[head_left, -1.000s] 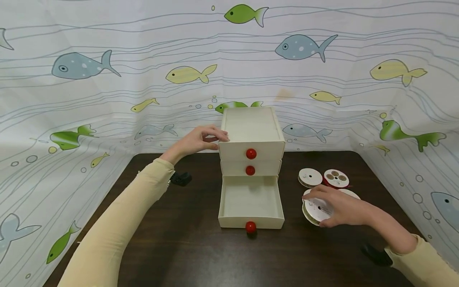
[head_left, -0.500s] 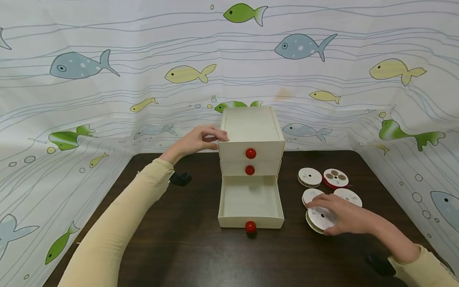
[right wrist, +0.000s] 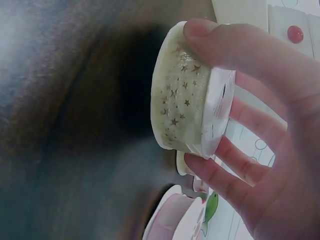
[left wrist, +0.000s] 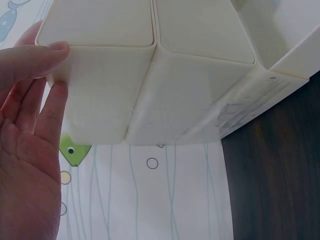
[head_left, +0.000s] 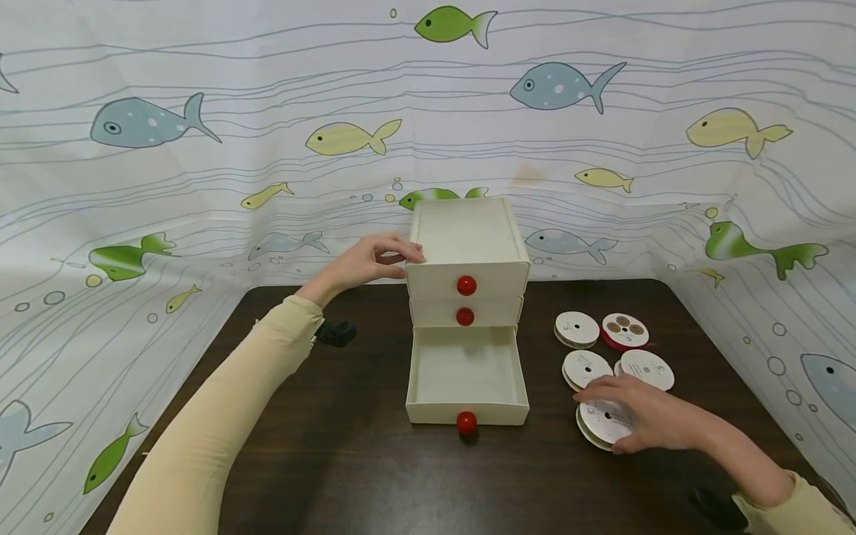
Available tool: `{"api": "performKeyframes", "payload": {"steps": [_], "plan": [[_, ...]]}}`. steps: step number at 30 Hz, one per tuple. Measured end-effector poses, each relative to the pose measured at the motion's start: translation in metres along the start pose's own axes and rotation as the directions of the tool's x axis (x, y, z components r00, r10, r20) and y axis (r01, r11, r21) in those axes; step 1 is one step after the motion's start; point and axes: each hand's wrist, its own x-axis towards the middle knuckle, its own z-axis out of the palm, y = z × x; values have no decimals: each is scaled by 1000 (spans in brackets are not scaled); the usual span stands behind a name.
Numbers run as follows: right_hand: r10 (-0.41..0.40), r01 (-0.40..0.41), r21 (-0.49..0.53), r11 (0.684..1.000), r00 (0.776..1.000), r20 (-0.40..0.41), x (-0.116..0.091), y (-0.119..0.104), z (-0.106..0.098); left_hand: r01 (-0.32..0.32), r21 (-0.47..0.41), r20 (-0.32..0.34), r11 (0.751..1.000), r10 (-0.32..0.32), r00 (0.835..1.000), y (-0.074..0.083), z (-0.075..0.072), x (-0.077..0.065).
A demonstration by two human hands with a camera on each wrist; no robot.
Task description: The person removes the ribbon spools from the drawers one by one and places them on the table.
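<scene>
Ribbon spool (head_left: pixel 605 423), in the head view, has slid nearer the table's (head_left: pixel 334 461) front edge under the right hand (head_left: pixel 642 416), while the left wrist view shows the left hand (left wrist: pixel 30 150) pressing flat-fingered against the drawer box (left wrist: pixel 150 75), and the right wrist view shows thumb and fingers (right wrist: pixel 250 50) now pinching the spool, apparently ready to lift.

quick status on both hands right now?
Left hand: open, straight fingers pressed against the side of the drawer unit.
Right hand: gripping a star-patterned ribbon spool.
</scene>
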Motion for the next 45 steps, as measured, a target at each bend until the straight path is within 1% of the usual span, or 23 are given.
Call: {"api": "performKeyframes", "payload": {"steps": [2, 5, 12, 19, 26, 35, 45], "plan": [[27, -27, 4, 1000, 999, 23, -1, 0, 1, -8, -9, 1, 1000, 8, 1000, 0, -1, 0], [44, -44, 6, 999, 998, 36, -1, 0, 2, -18, -19, 12, 1000, 18, 1000, 1, -2, 0], [34, -34, -11, 999, 999, 21, -4, 2, 5, -27, -20, 22, 999, 27, 999, 1, -3, -2], [26, -25, -7, 1000, 1000, 13, -7, 2, 7, -11, -9, 20, 1000, 11, 1000, -1, -2, -2], [32, -32, -1, 999, 999, 34, -5, 2, 9, -1, 4, 13, 1000, 1, 1000, -1, -1, -1], [19, -19, -22, 1000, 1000, 9, -5, 2, 10, 13, 10, 6, 1000, -13, 1000, 2, -1, -2], [-5, 6, -67, 998, 1000, 12, -5, 2, 9, -12, -16, 9, 1000, 12, 1000, 0, 0, -1]]}}
